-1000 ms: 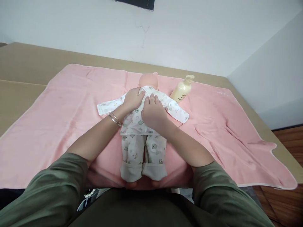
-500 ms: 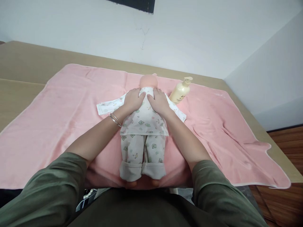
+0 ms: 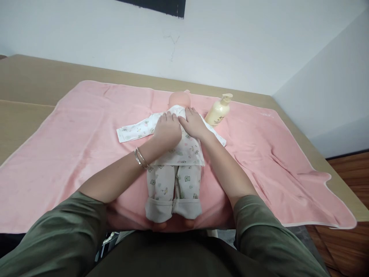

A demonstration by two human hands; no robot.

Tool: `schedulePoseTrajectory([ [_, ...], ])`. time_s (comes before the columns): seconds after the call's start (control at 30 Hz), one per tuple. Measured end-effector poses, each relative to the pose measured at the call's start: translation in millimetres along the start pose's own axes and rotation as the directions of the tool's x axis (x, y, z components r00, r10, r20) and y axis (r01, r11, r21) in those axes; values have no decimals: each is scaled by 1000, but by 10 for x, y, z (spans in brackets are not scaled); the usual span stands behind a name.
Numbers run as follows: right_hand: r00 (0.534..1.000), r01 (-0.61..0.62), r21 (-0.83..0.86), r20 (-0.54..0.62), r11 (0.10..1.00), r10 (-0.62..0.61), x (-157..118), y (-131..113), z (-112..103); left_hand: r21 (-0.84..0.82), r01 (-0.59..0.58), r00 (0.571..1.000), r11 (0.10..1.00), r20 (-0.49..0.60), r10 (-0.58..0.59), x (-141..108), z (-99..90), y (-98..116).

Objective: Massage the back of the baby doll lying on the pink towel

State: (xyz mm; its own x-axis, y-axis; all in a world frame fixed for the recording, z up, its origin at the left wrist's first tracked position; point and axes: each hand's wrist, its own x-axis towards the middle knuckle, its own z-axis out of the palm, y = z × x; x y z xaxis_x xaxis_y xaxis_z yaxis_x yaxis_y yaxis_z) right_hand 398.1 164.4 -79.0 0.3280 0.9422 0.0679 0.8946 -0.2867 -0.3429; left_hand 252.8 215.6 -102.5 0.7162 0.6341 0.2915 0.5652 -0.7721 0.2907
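A doll in a white printed top [image 3: 188, 152] and matching cuffed trousers [image 3: 187, 182] lies on a pink blanket [image 3: 86, 154], its bald head [image 3: 179, 99] away from me and its feet at the near edge. My left hand [image 3: 168, 130] rests on the upper left of the top, its fingers lying flat and its thumb not visible. On the upper right of the top lies my right hand [image 3: 193, 123], palm down, with its thumb spread from the fingers. The fingertips of both hands point toward the doll's head. Neither hand grips anything.
A cream pump bottle [image 3: 219, 111] stands on the blanket right of the doll. The blanket covers much of a wooden table [image 3: 43, 73], with a white wall [image 3: 115, 42] behind it. Brown wood panelling [image 3: 351, 181] shows at the right.
My left hand has come down and inward over the top and turned toward the right, and its thumb has gone out of sight. My right hand has stayed in nearly the same place.
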Motion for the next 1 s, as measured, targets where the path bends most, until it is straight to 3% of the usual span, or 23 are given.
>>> schedulePoseTrajectory([
  [0.07, 1000, 10, -5, 30, 1000, -10, -2, 5, -37, 0, -56, 998, 998, 2, 56, -74, 18, 77],
  [0.17, 1000, -29, -57, 5, 998, 29, -110, -130, -74, -33, -39, 999, 999, -4, 39, 3, -9, 28],
  [0.27, 998, -58, -175, -29, 983, 54, -346, -423, -61, -119, 39, 999, 992, 14, -37, 203, -79, -161],
  [0.4, 999, 12, -256, 32, 967, -4, -584, -735, -3, -263, 182, 983, 947, 71, -169, 339, -112, -325],
  [0.53, 999, 4, -165, 38, 986, 2, -419, -579, -36, -117, 174, 984, 978, -4, -176, 261, -69, -223],
  [0.73, 995, -98, -26, 9, 995, 99, -10, -59, -123, -39, 11, 999, 999, -51, -13, 64, 4, 30],
  [0.83, 989, -146, -67, -21, 987, 145, -11, -63, -88, -81, -2, 998, 997, -61, -3, 60, 35, 65],
  [1.0, 993, -117, -191, -46, 975, 110, -234, -315, -32, -215, 111, 994, 970, 9, -111, 228, -71, -78],
])
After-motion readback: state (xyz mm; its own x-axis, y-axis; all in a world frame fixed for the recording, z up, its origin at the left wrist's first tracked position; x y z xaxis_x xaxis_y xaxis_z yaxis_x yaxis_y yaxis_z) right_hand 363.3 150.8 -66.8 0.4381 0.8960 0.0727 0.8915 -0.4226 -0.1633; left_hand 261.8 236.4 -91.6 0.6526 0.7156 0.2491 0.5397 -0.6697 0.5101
